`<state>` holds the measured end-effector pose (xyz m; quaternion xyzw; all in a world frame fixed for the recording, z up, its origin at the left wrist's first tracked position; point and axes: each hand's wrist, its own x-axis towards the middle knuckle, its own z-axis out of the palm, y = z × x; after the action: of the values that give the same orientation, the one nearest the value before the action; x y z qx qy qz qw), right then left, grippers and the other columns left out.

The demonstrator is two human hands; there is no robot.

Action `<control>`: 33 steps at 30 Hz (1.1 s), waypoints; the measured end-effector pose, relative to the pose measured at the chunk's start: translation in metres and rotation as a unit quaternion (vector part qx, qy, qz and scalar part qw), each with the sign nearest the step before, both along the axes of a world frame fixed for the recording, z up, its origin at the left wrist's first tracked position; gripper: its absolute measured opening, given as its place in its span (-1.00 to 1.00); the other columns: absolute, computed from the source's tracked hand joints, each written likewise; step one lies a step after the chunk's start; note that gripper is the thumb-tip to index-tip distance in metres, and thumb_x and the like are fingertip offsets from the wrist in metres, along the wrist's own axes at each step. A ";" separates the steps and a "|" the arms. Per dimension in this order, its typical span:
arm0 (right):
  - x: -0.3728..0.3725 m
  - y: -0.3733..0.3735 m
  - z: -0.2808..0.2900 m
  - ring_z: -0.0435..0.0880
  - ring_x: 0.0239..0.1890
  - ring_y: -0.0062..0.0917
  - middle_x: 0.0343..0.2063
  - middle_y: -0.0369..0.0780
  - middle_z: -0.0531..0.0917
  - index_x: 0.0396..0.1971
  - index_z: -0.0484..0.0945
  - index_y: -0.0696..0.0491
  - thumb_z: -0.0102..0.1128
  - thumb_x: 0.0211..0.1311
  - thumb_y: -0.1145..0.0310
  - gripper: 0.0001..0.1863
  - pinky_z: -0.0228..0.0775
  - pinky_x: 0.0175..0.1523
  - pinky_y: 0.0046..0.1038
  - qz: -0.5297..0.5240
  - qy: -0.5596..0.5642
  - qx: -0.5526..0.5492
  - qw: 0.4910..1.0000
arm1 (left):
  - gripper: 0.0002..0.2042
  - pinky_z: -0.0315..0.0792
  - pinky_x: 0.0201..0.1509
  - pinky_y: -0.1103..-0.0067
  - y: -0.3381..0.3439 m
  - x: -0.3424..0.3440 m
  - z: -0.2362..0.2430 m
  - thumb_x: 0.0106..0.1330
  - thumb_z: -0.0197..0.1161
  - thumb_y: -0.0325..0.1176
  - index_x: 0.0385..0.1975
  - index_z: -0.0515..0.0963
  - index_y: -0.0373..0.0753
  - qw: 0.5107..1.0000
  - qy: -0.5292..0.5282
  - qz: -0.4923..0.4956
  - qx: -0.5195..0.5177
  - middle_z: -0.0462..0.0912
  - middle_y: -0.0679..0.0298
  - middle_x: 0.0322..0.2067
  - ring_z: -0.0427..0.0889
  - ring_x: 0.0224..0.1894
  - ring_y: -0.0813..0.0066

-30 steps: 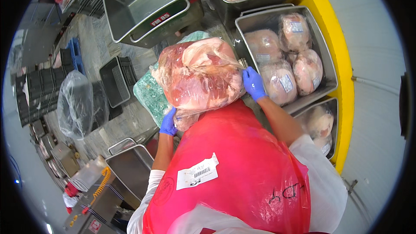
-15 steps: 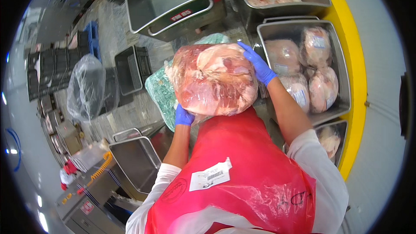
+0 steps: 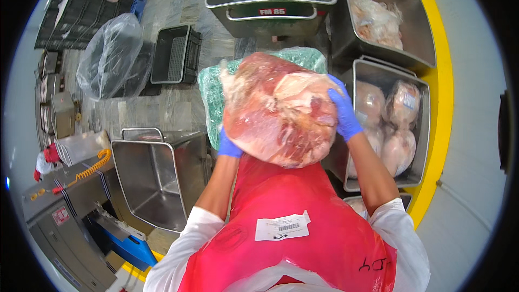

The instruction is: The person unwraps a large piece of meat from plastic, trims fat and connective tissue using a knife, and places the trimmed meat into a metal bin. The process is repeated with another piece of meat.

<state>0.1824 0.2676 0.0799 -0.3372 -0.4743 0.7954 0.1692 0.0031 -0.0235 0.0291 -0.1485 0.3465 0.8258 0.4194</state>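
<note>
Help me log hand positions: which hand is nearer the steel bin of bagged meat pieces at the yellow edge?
Right. The right hand grips the big wrapped meat beside that steel bin; the left hand holds the meat's far side, near the empty steel tub.

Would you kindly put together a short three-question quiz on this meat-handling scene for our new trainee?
1. True or false: the big bagged cut of meat rests in the empty steel tub.
2. What covers the left hand and right hand? A) blue gloves B) white mitts C) nothing
3. Fill in: the steel bin by the person's right arm holds several wrapped ____.

Key
1. False: both hands hold it up before the red apron.
2. A.
3. Pieces of meat.
</note>
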 end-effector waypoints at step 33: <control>-0.025 -0.046 -0.006 0.29 0.41 -0.03 0.33 0.12 0.35 0.38 0.28 0.19 0.43 0.04 -0.17 0.03 0.11 0.49 -0.14 0.041 -0.237 0.527 0.815 | -0.66 0.62 -0.06 0.45 -0.159 -0.062 0.109 0.37 0.22 -0.36 0.10 0.51 -0.30 0.961 0.049 -0.061 -0.266 0.67 0.18 -0.15 0.67 -0.12 0.36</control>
<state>0.1569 0.2214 0.0737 -0.3548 -0.8600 0.3247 0.1706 -0.0590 -0.1825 0.1378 -0.1922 0.5821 0.6832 0.3969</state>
